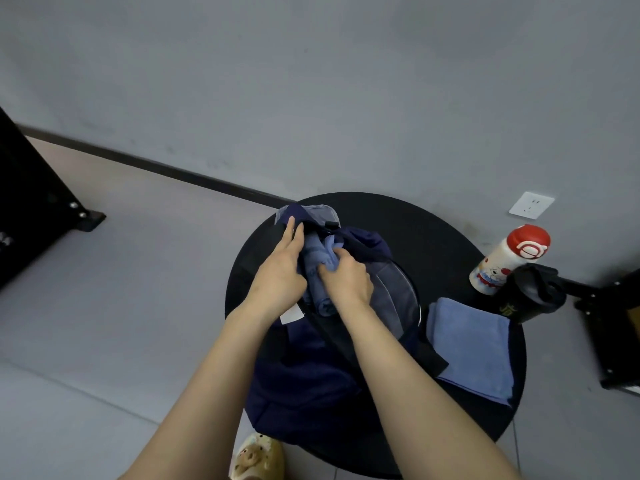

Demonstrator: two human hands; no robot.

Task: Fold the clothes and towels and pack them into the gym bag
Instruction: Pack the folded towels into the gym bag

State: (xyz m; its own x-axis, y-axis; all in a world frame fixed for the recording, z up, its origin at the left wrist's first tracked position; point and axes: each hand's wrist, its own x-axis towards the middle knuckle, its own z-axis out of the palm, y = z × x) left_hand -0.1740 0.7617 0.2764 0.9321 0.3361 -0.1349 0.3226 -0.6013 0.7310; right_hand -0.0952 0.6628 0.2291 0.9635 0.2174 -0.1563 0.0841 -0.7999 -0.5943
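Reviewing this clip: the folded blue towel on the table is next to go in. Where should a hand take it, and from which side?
Probably the folded blue towel is best pinched along its near right edge, coming from the right: the gym bag strap overlaps its left side, and bottles stand behind it.

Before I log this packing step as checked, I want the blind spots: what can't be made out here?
- Inside of the gym bag: head view; both hands and the blue cloth cover its opening.
- Left hand fingers: partly hidden by the bag's edge.
- Right hand grip: fingertips buried in the cloth.
- Black bottle lettering: too small.
- Folded towel: near corner under the bag's strap.
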